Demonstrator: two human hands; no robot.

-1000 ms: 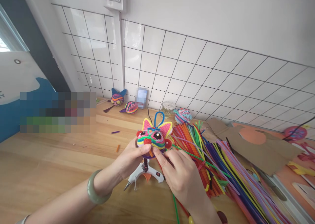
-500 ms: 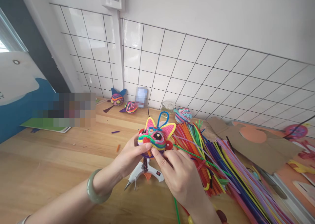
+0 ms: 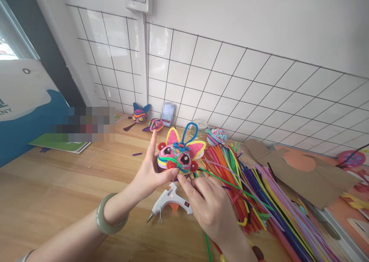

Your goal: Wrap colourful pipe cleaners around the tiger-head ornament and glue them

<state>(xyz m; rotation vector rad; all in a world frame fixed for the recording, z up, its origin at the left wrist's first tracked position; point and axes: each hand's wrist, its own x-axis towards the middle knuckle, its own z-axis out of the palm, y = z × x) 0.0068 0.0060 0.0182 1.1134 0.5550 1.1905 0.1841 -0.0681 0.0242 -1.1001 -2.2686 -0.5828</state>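
A colourful pipe-cleaner animal-head ornament (image 3: 175, 154) faces me, with pink-and-yellow ears, dark eyes, red rounds at the sides and a blue loop on top. My left hand (image 3: 148, 179) grips it from the left and below, thumb on its lower front, one finger pointing up. My right hand (image 3: 211, 206) has its index fingertip against the lower front, close to the left thumb; its other fingers are curled, and whatever they hold is hidden. Beneath the ornament, a white glue gun (image 3: 170, 199) rests on the table, nozzle toward the left.
Bundles of coloured pipe cleaners (image 3: 265, 204) spread over the table's right side, beside brown cardboard (image 3: 319, 173). Along the wall are a blue-eared ornament (image 3: 140, 114), another striped ornament (image 3: 156, 125), a glass jar (image 3: 198, 128) and a blue-and-pink ball (image 3: 216, 136). A green booklet (image 3: 60, 143) lies left.
The ornament has tilted upward, showing more of its top and both eyes; its dark tassel has gone out of sight. One left finger has lifted from it. The view has shifted slightly.
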